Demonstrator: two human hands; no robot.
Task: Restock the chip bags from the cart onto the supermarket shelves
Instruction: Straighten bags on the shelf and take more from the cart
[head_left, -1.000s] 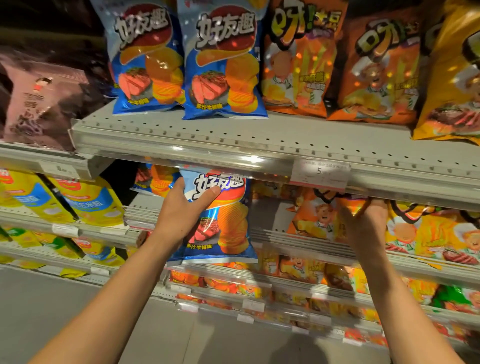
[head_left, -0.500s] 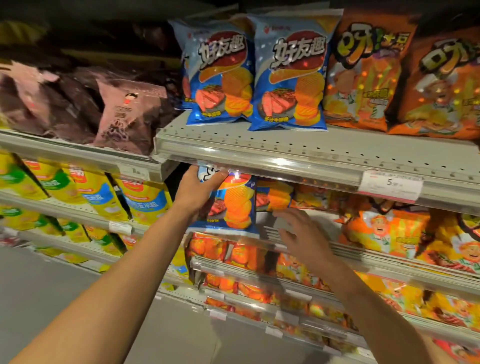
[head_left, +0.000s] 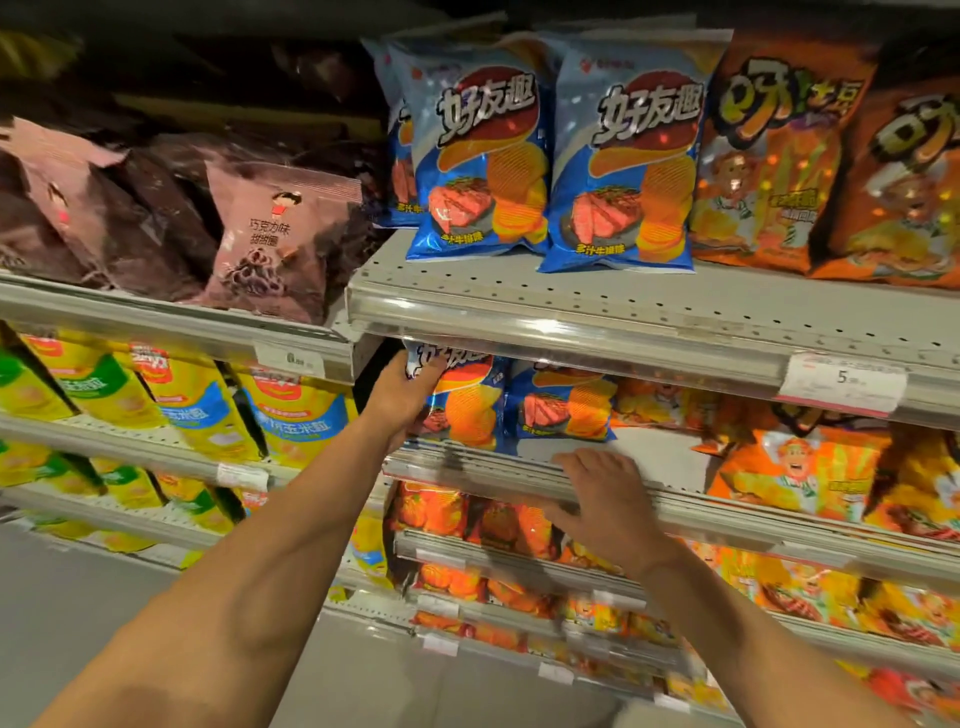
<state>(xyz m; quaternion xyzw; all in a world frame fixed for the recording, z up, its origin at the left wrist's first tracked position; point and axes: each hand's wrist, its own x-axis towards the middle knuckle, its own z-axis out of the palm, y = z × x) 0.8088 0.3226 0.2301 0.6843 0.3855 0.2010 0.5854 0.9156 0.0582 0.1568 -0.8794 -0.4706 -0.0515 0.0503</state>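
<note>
My left hand (head_left: 402, 395) grips the upper left edge of a blue chip bag (head_left: 467, 410) that stands on the second shelf (head_left: 727, 512), its top tucked under the shelf above. A second blue chip bag (head_left: 563, 408) sits just right of it, farther back. My right hand (head_left: 602, 493) rests on the front rail of that second shelf with fingers spread, holding nothing. On the upper shelf (head_left: 623, 317) two more blue bags (head_left: 623, 156) stand upright side by side.
Orange chip bags (head_left: 779, 156) fill the right of both shelves. Brown bags (head_left: 270, 239) lie on the upper left shelf, with yellow bags (head_left: 197, 405) below them. Lower shelves hold more orange bags. A price tag (head_left: 841, 382) hangs on the upper rail. No cart is in view.
My left hand has pushed the blue bag farther back onto the second shelf. My right hand moved left from the orange bags to the shelf's front rail. The view shifted left.
</note>
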